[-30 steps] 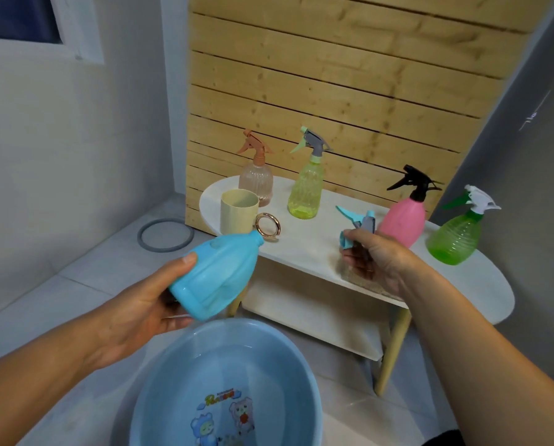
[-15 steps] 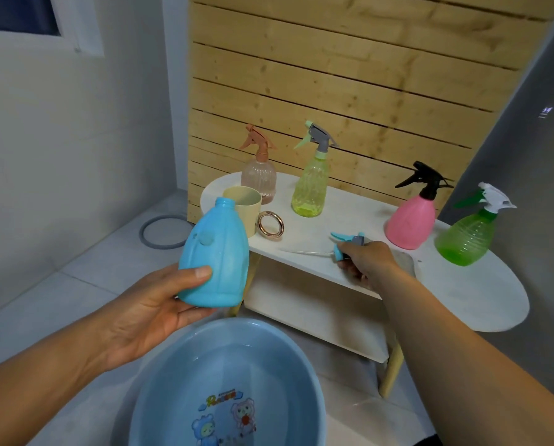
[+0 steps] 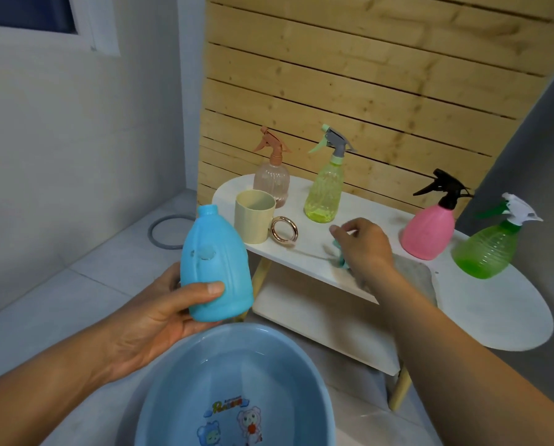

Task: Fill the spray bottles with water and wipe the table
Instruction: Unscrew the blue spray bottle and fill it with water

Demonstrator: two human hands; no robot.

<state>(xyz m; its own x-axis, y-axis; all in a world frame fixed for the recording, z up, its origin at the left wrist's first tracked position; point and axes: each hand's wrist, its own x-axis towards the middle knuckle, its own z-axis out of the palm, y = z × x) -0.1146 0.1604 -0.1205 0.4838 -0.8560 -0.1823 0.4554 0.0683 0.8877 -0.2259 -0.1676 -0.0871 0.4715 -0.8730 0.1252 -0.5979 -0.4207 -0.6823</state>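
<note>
The left hand (image 3: 159, 313) grips the blue bottle (image 3: 216, 268) upright above the basin (image 3: 237, 387) of water, its neck uncapped; the right hand (image 3: 364, 244) rests on the table (image 3: 500, 317) over the teal spray head (image 3: 340, 257), though whether it grasps it I cannot tell; this bottle looks mid-fill, not yet closed. The pink bottle (image 3: 428, 233), green bottle (image 3: 484, 252), yellow bottle (image 3: 323, 196) and peach bottle (image 3: 272, 183) stand capped on the table; their levels are unclear. A cloth (image 3: 414, 278) lies by the right wrist; wiping seems yet to come.
</note>
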